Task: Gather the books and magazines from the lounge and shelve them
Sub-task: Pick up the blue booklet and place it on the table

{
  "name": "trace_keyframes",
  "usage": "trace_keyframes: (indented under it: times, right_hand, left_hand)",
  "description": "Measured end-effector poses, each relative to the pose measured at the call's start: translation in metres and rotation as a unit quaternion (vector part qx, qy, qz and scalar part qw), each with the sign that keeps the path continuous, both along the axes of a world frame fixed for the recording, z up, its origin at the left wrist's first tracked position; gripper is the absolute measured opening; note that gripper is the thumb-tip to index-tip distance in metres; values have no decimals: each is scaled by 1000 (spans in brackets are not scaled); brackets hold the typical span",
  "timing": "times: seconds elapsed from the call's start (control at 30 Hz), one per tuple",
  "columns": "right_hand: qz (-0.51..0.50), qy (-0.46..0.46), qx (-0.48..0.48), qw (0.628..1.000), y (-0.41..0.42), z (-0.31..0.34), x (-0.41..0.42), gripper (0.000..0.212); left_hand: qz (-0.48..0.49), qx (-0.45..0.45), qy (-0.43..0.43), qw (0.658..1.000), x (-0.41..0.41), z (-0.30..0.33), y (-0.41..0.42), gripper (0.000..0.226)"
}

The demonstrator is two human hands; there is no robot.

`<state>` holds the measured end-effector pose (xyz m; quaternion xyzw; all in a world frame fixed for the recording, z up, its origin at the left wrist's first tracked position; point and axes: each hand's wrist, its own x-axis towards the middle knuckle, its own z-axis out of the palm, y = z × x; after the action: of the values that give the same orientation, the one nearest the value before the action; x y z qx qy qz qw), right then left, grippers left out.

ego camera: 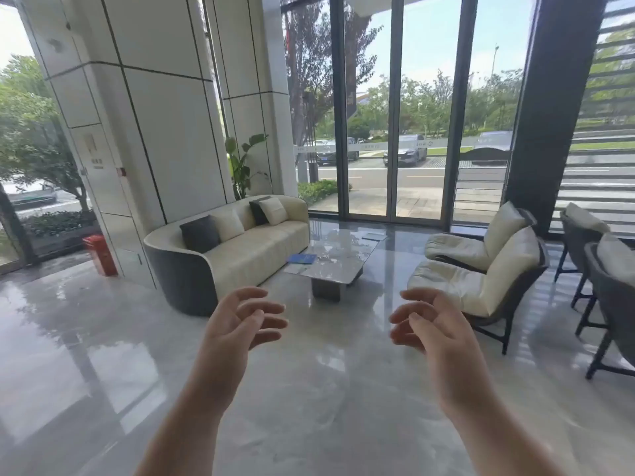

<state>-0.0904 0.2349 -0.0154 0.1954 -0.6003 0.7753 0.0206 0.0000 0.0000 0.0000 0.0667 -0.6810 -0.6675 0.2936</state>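
We hold both bare hands out in front of us above the glossy grey marble floor [326, 389], and neither one grips anything: our left hand [237, 324] has its fingers spread and lightly curled, palm turned inward, and our right hand [429, 324] mirrors it, fingers loose and apart. Beyond them stands a low rectangular coffee table with a polished grey marble top [338, 261], set between a long cream sofa with a dark grey curved back [240, 249] on the left and two cream-cushioned lounge chairs on dark frames [481, 269] on the right. The reading matter lies on that table: a blue-covered book or magazine [302, 258] near the corner closest to the sofa, a pale thin booklet [298, 269] just beside it at the table's near edge, and another pale flat magazine [374, 236] at the far end towards the glass wall. Their titles are too small for us to tell. The sofa carries dark grey and cream cushions, and a leafy green potted plant [244, 159] rises behind it beside the white panelled column [144, 97].
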Motion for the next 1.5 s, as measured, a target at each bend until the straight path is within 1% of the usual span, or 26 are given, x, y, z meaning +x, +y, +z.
trace_keyframes:
  times: [0.07,0.17,0.33,0.47,0.6,0.7,0.8,0.93,1.13,1.2,1.3,1.5]
  right_hand:
    - [-2,-3,10,1000,-35,-3,-45,33]
    - [21,-13,30,999,-96,-13,-109,33]
    - [10,-29,34,999,-211,-35,-227,31]
    - [-10,-30,44,999,-303,-37,-321,32]
    - [-26,-44,42,998,-356,-31,-406,33]
    - [-47,-57,42,996,-382,-35,-473,34]
    - [-65,-63,40,995,-395,-43,-536,34]
    - [-86,-62,52,993,-403,-59,-639,33]
    - [-99,-81,80,988,-411,-66,-793,33]
    - [-98,-85,89,988,-420,-71,-857,34]
    - [-100,-107,93,985,-434,-78,-925,35]
    - [-103,-137,93,981,-464,-112,-1093,38]
  left_hand:
    - [21,-6,-2,1000,-40,-6,-29,27]
    - [24,-14,-12,1000,-98,-21,-84,27]
    - [47,-3,-9,999,-211,-42,-199,28]
    - [15,-16,-28,999,-320,-45,-292,28]
    - [-8,-7,-41,999,-422,-39,-346,29]
    - [-32,11,-58,998,-503,-44,-374,29]
    - [-61,1,-71,996,-578,-53,-387,29]
    - [-84,0,-70,994,-695,-68,-402,30]
    - [-103,-8,-85,991,-852,-73,-418,30]
    - [-104,-6,-82,991,-912,-77,-428,30]
    - [-108,-1,-92,990,-977,-82,-435,28]
    - [-118,9,-121,986,-1153,-117,-460,27]
